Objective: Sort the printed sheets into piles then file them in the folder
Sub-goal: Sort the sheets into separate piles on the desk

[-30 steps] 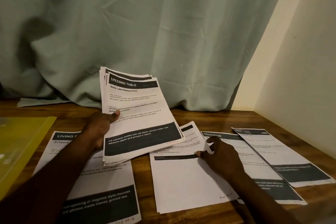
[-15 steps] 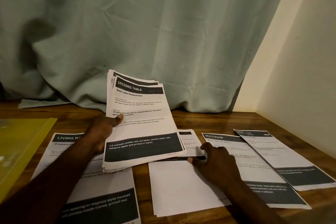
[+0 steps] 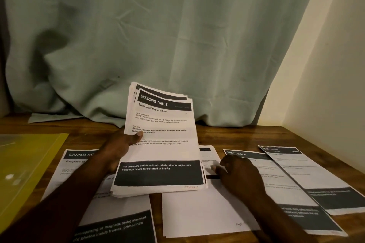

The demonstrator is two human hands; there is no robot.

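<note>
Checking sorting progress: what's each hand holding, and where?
Left hand grips the sheet stack by its left edge; right hand holds nothing, resting on a sheet.

Four piles are lying on one table (image 3: pixel 227 136): the Living Room pile (image 3: pixel 118 213), middle pile (image 3: pixel 197 213), Multi-Room pile (image 3: pixel 286 193) and rightmost pile (image 3: pixel 316 173). One held stack (image 3: pixel 162 148), one yellow folder (image 3: pixel 25 167) and two hands, left hand (image 3: pixel 118 148) and right hand (image 3: pixel 241 175), are showing.

We see a pale green curtain (image 3: pixel 158 35) hanging across the back, its creased hem spilling onto the far edge of the wooden table (image 3: pixel 246 136). At the table's far right corner we meet a cream wall (image 3: pixel 335 65), which runs along the right edge. The tabletop shows dark brown grain.
</note>
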